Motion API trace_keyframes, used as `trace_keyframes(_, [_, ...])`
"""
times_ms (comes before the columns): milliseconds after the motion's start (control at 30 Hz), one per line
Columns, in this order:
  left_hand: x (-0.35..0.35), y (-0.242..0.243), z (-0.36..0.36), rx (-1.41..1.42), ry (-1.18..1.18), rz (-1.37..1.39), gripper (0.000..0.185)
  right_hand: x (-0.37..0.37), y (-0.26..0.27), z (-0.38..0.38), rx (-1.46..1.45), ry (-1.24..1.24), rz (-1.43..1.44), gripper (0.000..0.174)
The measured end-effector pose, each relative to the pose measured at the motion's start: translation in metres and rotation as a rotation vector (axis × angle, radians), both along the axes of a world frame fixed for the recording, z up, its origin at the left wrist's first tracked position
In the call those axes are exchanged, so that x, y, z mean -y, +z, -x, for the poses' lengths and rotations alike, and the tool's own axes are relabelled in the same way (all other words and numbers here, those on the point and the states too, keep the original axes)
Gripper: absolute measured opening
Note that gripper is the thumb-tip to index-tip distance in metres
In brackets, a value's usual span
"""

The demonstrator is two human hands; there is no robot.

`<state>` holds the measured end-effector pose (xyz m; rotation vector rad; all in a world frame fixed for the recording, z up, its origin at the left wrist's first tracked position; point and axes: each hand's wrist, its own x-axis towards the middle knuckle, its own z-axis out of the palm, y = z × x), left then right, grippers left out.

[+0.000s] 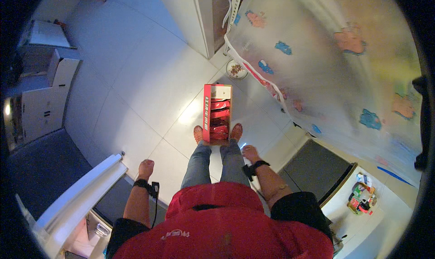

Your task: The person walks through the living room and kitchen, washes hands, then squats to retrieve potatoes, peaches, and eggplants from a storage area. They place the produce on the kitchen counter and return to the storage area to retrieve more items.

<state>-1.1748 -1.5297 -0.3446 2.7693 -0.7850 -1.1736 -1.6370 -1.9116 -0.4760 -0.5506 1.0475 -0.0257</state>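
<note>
An open red cardboard box (206,114) rests on the tiled floor by my feet, its side printed with large writing. Inside lie several shiny red packets (220,113), with a white flap (221,92) at the far end. My left hand (146,169) hangs to the left, well away from the box, its fingers curled in and nothing visible in it. To the right of my leg hangs my right hand (250,153), apart from the box. A small bright streak shows beside its fingers; what it is, and whether the hand holds anything, is unclear. Both wrists wear black straps.
Ahead on the right, a round white dish (237,70) with brown bits stands under a patterned plastic cover (306,62). A white door edge (200,21) is beyond. White cabinets (46,106) line the left. A white surface (343,204) at lower right holds small packages (362,198).
</note>
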Motion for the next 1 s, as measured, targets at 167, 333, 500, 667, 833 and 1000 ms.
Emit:
trace_keyframes(167, [0.037, 0.009, 0.031, 0.114, 0.016, 0.068, 0.025, 0.102, 0.048, 0.161, -0.434, 0.680, 0.897, 0.019])
trace_keyframes(333, [0.091, 0.044, 0.074, 0.093, 0.092, 0.106, 0.027, 0.156, 0.037, 0.262, -0.446, 1.202, 1.195, 0.021])
trace_keyframes(500, [0.146, 0.087, 0.099, 0.021, 0.284, -0.021, 0.028, 0.159, 0.094, 0.246, -0.562, 1.490, 1.400, 0.019])
trace_keyframes(667, [0.159, 0.084, 0.094, 0.102, 0.095, -0.077, 0.028, 0.134, 0.150, 0.192, -0.531, 0.352, 0.590, 0.025])
trace_keyframes(833, [0.169, 0.050, 0.063, 0.077, 0.066, 0.001, 0.027, 0.134, 0.117, 0.207, -0.476, 0.469, 0.968, 0.023])
trace_keyframes(1000, [0.204, 0.059, 0.038, 0.098, 0.035, 0.014, 0.025, 0.133, 0.081, 0.232, -0.729, 0.467, 0.781, 0.017])
